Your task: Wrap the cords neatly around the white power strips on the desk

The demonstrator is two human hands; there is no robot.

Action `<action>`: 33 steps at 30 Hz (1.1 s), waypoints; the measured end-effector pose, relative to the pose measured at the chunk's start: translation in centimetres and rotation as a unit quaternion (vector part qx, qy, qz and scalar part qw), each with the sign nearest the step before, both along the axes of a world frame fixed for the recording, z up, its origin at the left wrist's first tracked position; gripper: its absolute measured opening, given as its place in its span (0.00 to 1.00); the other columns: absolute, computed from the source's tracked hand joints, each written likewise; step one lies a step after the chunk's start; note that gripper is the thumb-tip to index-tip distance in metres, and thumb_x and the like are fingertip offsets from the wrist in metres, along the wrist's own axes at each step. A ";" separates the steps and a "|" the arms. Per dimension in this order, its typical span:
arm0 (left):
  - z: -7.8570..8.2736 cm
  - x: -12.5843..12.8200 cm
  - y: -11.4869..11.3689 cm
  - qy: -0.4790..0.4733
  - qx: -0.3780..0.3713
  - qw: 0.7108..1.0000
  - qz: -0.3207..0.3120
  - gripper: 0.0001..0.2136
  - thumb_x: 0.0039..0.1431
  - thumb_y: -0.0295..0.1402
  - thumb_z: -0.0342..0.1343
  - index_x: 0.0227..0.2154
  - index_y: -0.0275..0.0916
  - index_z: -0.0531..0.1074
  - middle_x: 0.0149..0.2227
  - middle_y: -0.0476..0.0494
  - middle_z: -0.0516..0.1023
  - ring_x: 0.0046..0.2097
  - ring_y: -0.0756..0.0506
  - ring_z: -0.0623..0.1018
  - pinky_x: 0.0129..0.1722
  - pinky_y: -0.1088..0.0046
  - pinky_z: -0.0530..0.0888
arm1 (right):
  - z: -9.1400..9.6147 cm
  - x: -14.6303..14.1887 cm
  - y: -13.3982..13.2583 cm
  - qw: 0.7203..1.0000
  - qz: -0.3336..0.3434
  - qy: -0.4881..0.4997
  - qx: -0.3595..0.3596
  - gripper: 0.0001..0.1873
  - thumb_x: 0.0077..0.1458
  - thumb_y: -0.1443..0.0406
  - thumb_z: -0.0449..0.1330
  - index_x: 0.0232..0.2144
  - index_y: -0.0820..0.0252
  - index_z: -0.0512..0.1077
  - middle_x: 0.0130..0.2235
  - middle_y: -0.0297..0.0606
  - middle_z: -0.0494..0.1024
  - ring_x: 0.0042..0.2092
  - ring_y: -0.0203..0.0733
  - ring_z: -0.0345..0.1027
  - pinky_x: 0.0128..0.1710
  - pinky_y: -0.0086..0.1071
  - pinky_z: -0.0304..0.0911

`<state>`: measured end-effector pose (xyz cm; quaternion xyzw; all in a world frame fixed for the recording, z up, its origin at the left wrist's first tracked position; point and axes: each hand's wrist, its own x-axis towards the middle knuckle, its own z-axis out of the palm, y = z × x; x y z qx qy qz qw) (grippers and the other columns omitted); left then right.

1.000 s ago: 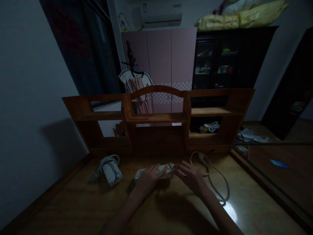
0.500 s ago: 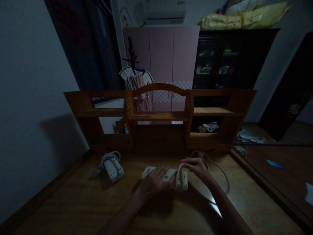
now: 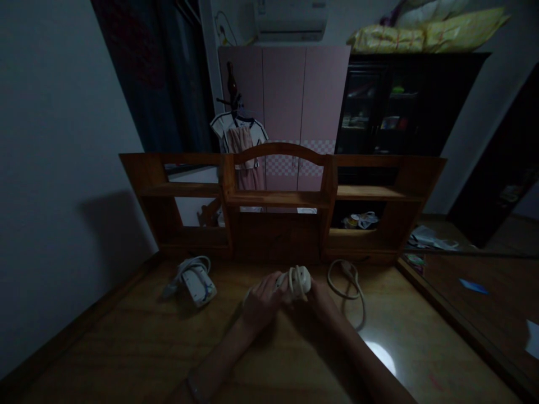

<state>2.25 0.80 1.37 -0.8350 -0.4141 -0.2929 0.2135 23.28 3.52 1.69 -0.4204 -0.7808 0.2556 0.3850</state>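
Note:
A white power strip (image 3: 304,277) is tilted up at its right end above the wooden desk. My left hand (image 3: 261,303) is wrapped over its middle and left part, hiding most of it. Loops of its pale cord (image 3: 296,280) go around the strip near the right end. My right hand (image 3: 323,302) is closed at that end with the cord, its fingertips hidden behind the strip. The cord's free length (image 3: 361,294) curls on the desk to the right, with its plug (image 3: 347,268) near the shelf.
A second white power strip (image 3: 199,285), its grey cord (image 3: 191,264) bundled on top, lies on the left of the desk (image 3: 126,342). A wooden shelf unit (image 3: 278,199) stands along the back edge. The wall (image 3: 54,196) borders the left side.
The strip's right end has been raised and turned, and the cord wraps around it. My right hand has moved left and down, behind that end. The loose cord has been drawn in.

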 end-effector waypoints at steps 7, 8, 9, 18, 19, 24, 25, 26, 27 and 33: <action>0.6 0.5 -0.5 -0.044 -0.088 0.994 0.054 0.24 0.61 0.30 0.48 0.60 0.42 0.52 0.55 0.36 0.65 0.51 0.41 0.72 0.48 0.64 0.72 | 1.5 -0.4 -2.2 0.988 -0.042 -0.147 0.031 0.20 0.65 0.61 0.41 0.55 0.56 0.63 0.36 0.42 0.79 0.35 0.42 0.72 0.34 0.28 0.57; 0.6 0.6 -0.5 -0.051 -0.088 0.993 0.063 0.24 0.61 0.30 0.49 0.60 0.42 0.52 0.55 0.37 0.65 0.50 0.41 0.72 0.47 0.65 0.72 | 1.7 -0.4 -2.4 0.986 -0.048 -0.155 0.042 0.22 0.66 0.59 0.40 0.56 0.57 0.62 0.35 0.42 0.78 0.35 0.42 0.72 0.34 0.28 0.56; 0.6 0.7 -0.6 -0.058 -0.090 0.992 0.071 0.24 0.61 0.29 0.49 0.60 0.42 0.52 0.55 0.37 0.65 0.50 0.41 0.72 0.46 0.66 0.72 | 1.9 -0.5 -2.6 0.983 -0.055 -0.168 0.051 0.24 0.65 0.56 0.41 0.58 0.58 0.60 0.34 0.42 0.78 0.34 0.42 0.72 0.33 0.29 0.56; 0.6 1.4 -0.7 -0.041 -0.132 0.986 0.094 0.29 0.59 0.26 0.50 0.61 0.45 0.48 0.53 0.41 0.66 0.44 0.43 0.74 0.41 0.68 0.73 | 1.4 -0.8 -2.5 0.960 -0.102 -0.253 0.067 0.29 0.62 0.48 0.44 0.55 0.59 0.63 0.33 0.45 0.79 0.34 0.45 0.73 0.32 0.30 0.56; 0.6 1.3 -0.7 -0.042 -0.133 0.986 0.090 0.29 0.58 0.26 0.50 0.61 0.45 0.48 0.53 0.40 0.66 0.45 0.43 0.74 0.41 0.68 0.73 | 1.4 -0.8 -2.5 0.958 -0.100 -0.258 0.072 0.28 0.62 0.48 0.43 0.54 0.59 0.64 0.34 0.46 0.79 0.35 0.45 0.73 0.33 0.30 0.56; 0.8 1.2 -0.8 -0.062 -0.145 0.985 0.067 0.28 0.59 0.26 0.49 0.61 0.45 0.49 0.54 0.40 0.66 0.47 0.43 0.74 0.44 0.67 0.72 | 1.4 -1.1 -2.8 0.965 -0.068 -0.240 0.087 0.22 0.66 0.54 0.42 0.47 0.59 0.68 0.34 0.43 0.79 0.35 0.42 0.74 0.33 0.29 0.57; 0.9 1.2 -0.9 -0.067 -0.147 0.985 0.062 0.28 0.59 0.26 0.49 0.61 0.45 0.49 0.54 0.39 0.66 0.48 0.42 0.73 0.44 0.67 0.72 | 1.4 -1.2 -2.9 0.966 -0.062 -0.235 0.089 0.21 0.66 0.55 0.41 0.46 0.59 0.69 0.34 0.43 0.79 0.35 0.41 0.74 0.33 0.29 0.57; 1.0 1.2 -1.0 -0.072 -0.149 0.985 0.056 0.28 0.59 0.26 0.50 0.61 0.45 0.50 0.54 0.39 0.66 0.49 0.42 0.73 0.45 0.67 0.72 | 1.3 -1.2 -2.9 0.967 -0.058 -0.233 0.091 0.21 0.66 0.56 0.42 0.44 0.59 0.70 0.34 0.43 0.79 0.36 0.41 0.74 0.33 0.28 0.57; 1.0 1.3 -1.0 -0.077 -0.150 0.984 0.050 0.28 0.58 0.26 0.50 0.61 0.45 0.50 0.54 0.39 0.66 0.49 0.42 0.73 0.46 0.67 0.71 | 1.3 -1.2 -2.8 0.967 -0.056 -0.231 0.092 0.21 0.66 0.56 0.42 0.44 0.59 0.70 0.34 0.43 0.79 0.36 0.42 0.74 0.33 0.28 0.58; 1.2 1.4 -1.2 -0.132 -0.146 0.979 0.045 0.34 0.58 0.26 0.51 0.64 0.45 0.43 0.57 0.39 0.65 0.54 0.42 0.71 0.50 0.66 0.70 | 1.2 -1.2 -2.5 0.970 -0.054 -0.220 0.091 0.21 0.66 0.53 0.42 0.48 0.56 0.68 0.34 0.42 0.80 0.36 0.42 0.75 0.32 0.28 0.58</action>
